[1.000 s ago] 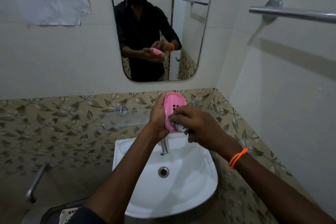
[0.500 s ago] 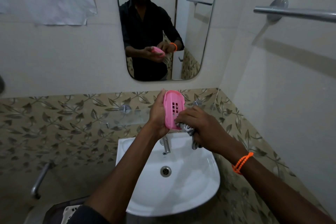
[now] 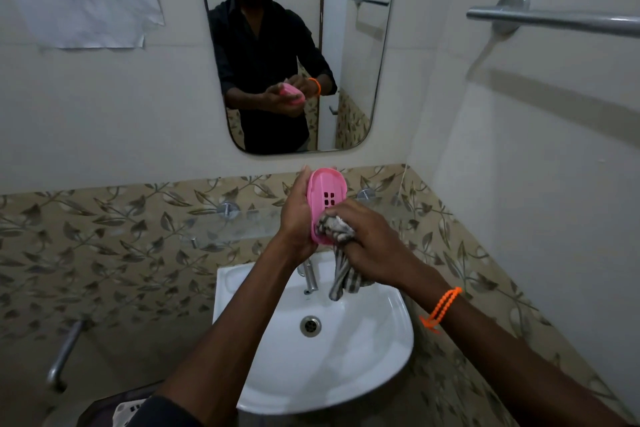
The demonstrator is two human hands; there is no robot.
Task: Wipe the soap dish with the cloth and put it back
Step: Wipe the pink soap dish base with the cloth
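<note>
The right hand (image 3: 367, 243), clenched on the cloth (image 3: 337, 229), has slid to the lower end of the soap dish (image 3: 325, 198), uncovering its drain holes. The left hand (image 3: 298, 215) grips the dish upright above the sink (image 3: 381, 350); wiping looks well along, putting it back remains.

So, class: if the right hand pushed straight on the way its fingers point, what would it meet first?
The striped grey cloth bunched under the right hand, already pressed into the pink plastic soap dish that the left hand holds upright. Beyond lies that palm, though depth is unclear.
</note>
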